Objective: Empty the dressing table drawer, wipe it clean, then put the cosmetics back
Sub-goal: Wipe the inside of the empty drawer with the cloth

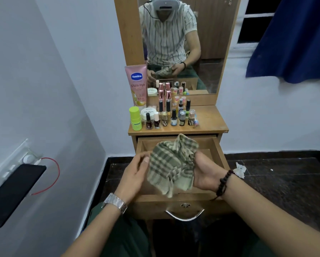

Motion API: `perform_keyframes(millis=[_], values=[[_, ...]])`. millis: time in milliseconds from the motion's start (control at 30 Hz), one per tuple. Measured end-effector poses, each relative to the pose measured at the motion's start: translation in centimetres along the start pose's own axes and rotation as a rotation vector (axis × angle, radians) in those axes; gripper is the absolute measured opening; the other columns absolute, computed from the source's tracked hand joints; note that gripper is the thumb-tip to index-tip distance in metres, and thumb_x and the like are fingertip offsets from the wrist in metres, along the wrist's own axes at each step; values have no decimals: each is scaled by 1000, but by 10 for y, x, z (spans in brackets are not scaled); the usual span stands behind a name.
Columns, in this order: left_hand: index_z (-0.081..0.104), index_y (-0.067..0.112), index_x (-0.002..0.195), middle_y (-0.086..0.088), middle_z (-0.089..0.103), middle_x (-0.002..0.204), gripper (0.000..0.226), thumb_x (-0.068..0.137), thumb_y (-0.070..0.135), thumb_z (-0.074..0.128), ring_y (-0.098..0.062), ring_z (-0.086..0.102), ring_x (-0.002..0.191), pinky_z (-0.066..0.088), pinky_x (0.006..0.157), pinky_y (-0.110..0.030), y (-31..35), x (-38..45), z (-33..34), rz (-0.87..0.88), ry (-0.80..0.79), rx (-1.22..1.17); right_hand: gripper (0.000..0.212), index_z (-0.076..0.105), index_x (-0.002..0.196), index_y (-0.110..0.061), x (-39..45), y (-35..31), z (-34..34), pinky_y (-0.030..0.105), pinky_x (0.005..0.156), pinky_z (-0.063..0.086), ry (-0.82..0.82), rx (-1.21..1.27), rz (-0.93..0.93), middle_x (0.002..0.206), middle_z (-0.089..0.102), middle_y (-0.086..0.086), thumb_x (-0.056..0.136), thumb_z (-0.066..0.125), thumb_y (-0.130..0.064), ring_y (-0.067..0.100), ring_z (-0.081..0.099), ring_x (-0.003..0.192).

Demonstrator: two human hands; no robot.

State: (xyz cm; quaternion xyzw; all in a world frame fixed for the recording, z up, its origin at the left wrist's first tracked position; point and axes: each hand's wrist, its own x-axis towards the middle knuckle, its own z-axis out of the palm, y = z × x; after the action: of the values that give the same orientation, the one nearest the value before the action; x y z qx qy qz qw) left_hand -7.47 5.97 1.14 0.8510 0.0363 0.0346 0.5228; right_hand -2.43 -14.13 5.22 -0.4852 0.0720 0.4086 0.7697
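Note:
The wooden drawer (218, 151) of the dressing table is pulled out toward me, and what shows of its inside holds nothing. Above it I hold a green and cream checked cloth (171, 164), bunched up. My right hand (204, 173) grips the cloth's right side from below. My left hand (137, 173) holds its left edge with curled fingers and thumb. The cosmetics stand on the table top (209, 121): a pink Vaseline tube (137, 84), a lime green bottle (135, 118), a white jar (149, 112) and several nail polish bottles (174, 117).
A mirror (179, 43) rises behind the table top. A black phone (14, 190) with a red cable hangs on the left wall. A blue curtain (294, 39) hangs at the right. A crumpled tissue (239, 169) lies on the dark floor. The drawer's metal handle (184, 215) faces my knees.

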Motion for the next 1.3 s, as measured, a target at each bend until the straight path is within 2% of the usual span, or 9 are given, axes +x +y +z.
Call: perform_keyframes(millis=[100,267,367,600,767,1000,1100,1167,1300], values=[[69,32,106,3,70,110,44,91,61,39,-14,64,106,46,96,-37,21,-9,-3,-182,-133,-370,70,68,110,-4,-15,-1,9,37,80,59,-80,-44,32,107,71,17,92,35,-64,25,71,88],[60,-2,104,-18,69,107,32,83,22,63,-22,66,92,55,82,-33,38,-27,-9,-279,-177,-635,87,69,110,2,-33,0,15,37,79,59,-113,22,7,110,68,24,89,27,-71,30,72,89],[58,0,112,-21,67,110,33,82,13,63,-27,67,94,55,87,-39,45,-35,-13,-322,-139,-800,94,67,107,6,-40,8,8,39,78,59,-134,175,-6,108,67,28,84,28,-76,32,71,87],[54,32,125,-11,71,103,47,86,6,63,-30,67,98,51,93,-47,49,-55,-15,-266,-121,-618,40,62,120,-5,-52,27,11,39,91,54,-96,-180,-53,115,68,15,92,57,-33,26,67,100],[69,28,113,-7,71,101,33,91,6,58,-30,66,101,53,92,-41,54,-72,-15,-98,-120,-449,33,58,122,-5,-56,37,11,35,85,56,-4,-351,-196,112,71,12,91,63,-14,26,68,103],[69,28,112,-5,67,119,30,88,12,64,-24,63,109,49,98,-41,46,-77,-14,-171,-195,-400,36,55,123,-1,-65,33,12,43,95,53,-39,-325,-152,117,68,16,89,51,10,31,65,110],[61,32,117,-4,65,110,39,82,19,72,-32,60,93,52,90,-46,46,-78,-18,134,13,-290,41,59,117,-19,-75,35,17,32,91,54,1,-652,-536,113,70,-3,85,64,6,14,66,106],[52,25,110,7,62,85,41,80,5,71,-18,55,69,54,70,-30,50,-78,-19,245,138,-380,39,63,109,-26,-78,35,18,20,79,53,27,-781,-773,104,71,-12,84,67,4,3,66,96],[49,20,109,7,69,88,53,73,-15,68,-8,63,83,52,78,-21,53,-80,-15,288,186,-342,28,67,105,-19,-79,34,16,22,79,55,116,-776,-887,101,72,-6,83,68,-1,7,67,97]])
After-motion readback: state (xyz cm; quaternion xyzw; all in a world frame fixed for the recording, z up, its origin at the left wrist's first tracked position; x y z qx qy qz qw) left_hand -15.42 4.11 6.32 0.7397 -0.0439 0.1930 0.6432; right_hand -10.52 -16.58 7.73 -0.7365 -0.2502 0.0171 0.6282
